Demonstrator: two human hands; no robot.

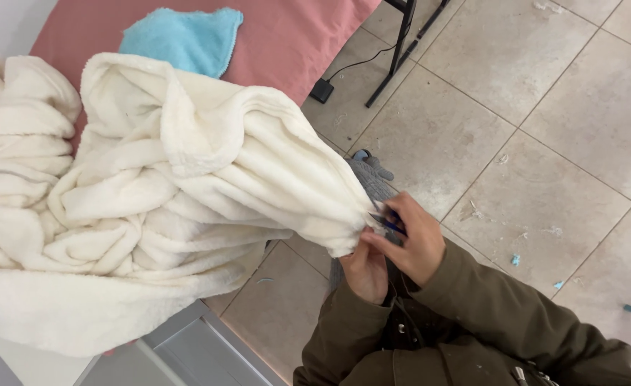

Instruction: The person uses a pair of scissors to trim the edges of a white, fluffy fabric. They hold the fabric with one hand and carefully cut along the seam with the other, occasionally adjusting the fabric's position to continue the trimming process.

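Left hand (pixel 365 268), right hand (pixel 415 243), pinching cream blanket (pixel 187 193)

Two hands meeting close in front of the chest

The left hand (pixel 365 268) is curled, palm turned up and fingers pinched together at their tips, while the right hand (pixel 414 239) folds over it from above, knuckles outward, thumb and fingers closed in a fine grip (both forearms in olive-green sleeves, elbows bent and drawn in towards the body).

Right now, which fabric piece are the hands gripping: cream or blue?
The cream fleece blanket; left hand and right hand pinch its edge. The small blue cloth lies untouched on the pink surface.
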